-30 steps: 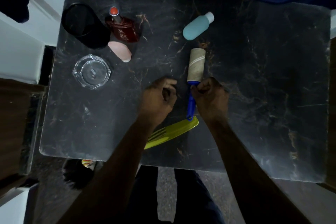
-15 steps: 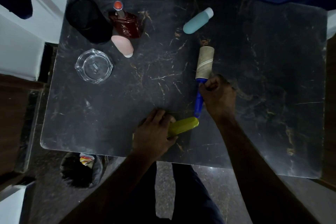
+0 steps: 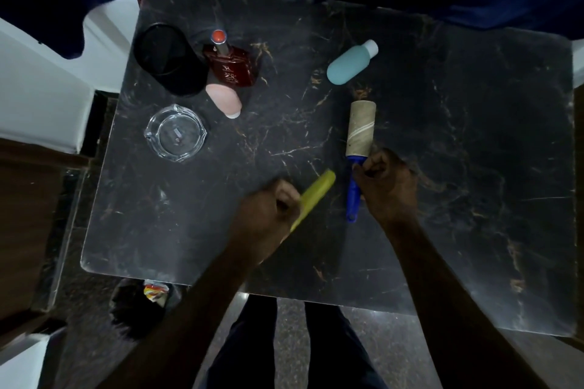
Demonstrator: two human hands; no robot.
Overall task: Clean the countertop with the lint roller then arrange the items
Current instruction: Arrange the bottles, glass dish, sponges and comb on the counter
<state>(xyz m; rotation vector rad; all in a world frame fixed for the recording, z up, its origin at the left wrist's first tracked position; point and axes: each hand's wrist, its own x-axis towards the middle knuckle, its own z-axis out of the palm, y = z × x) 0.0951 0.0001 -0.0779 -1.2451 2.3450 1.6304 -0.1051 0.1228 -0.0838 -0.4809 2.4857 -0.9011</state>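
The lint roller [image 3: 360,129] has a tan roll and a blue handle and lies on the black marble countertop [image 3: 474,136], roll pointing away from me. My right hand [image 3: 387,186] is closed around the upper part of that handle. My left hand [image 3: 268,215] grips a yellow-green comb [image 3: 316,193], held tilted just left of the roller handle. A teal bottle [image 3: 349,65] with a white cap lies beyond the roller.
At the back left stand a black cup [image 3: 170,60] and a dark red perfume bottle [image 3: 232,65], with a pink oval object [image 3: 222,100] and a glass ashtray [image 3: 176,133] in front. A dark bin [image 3: 139,306] sits on the floor below the near edge.
My left hand moved from beside the roller down to the comb, closed on it and lifted it up. My right hand stayed on the roller handle, which shifted slightly right.
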